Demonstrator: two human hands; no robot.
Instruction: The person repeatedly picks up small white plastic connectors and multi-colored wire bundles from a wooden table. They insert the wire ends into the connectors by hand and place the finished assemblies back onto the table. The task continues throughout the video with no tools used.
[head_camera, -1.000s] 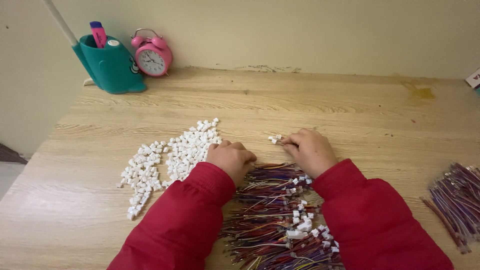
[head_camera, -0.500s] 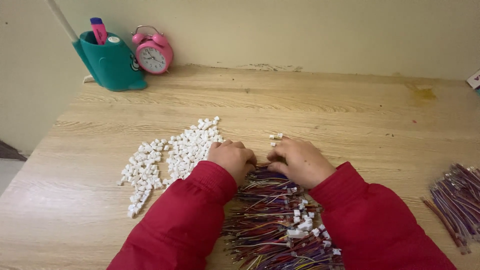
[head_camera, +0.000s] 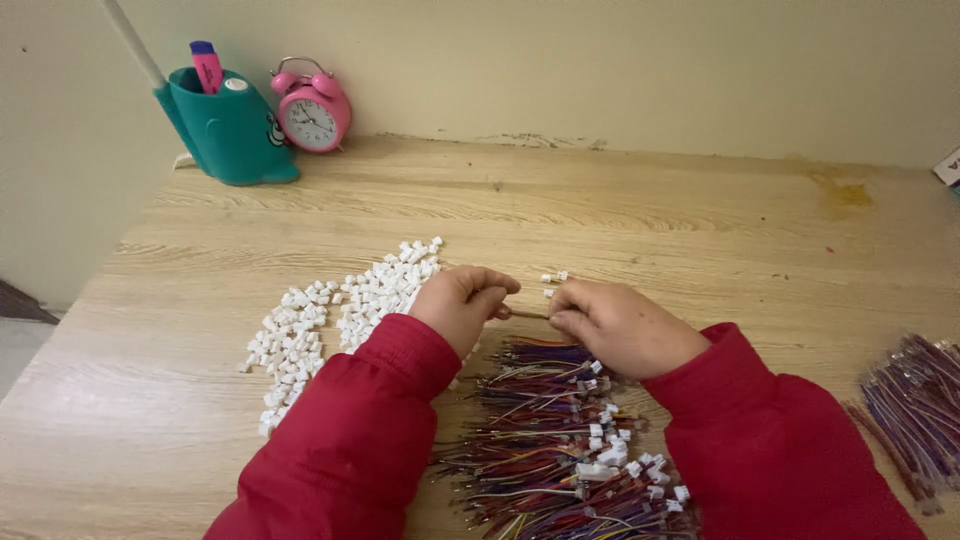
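Between the two hands, just above the near middle of the pale wooden tabletop (head_camera: 640, 215), a thin wire lead (head_camera: 527, 314) is pinched at both ends: the left hand (head_camera: 462, 305) has its fingers (head_camera: 490, 297) curled shut on one end, and the right hand (head_camera: 620, 325) has its fingers (head_camera: 570, 320) closed on the other. Whether a small part sits at the tip is too small to tell. A slip looks the likeliest trouble, since the lead is slender and held only by the fingertips; it could drop into the heap of multicoloured wire leads with white plugs (head_camera: 560, 450) just below and be lost among them. A red sleeve (head_camera: 350, 440) could also brush the spread of small white plastic connector housings (head_camera: 340, 305) just beside the left hand and scatter them. Two loose white housings (head_camera: 555, 277) lie near the right hand.
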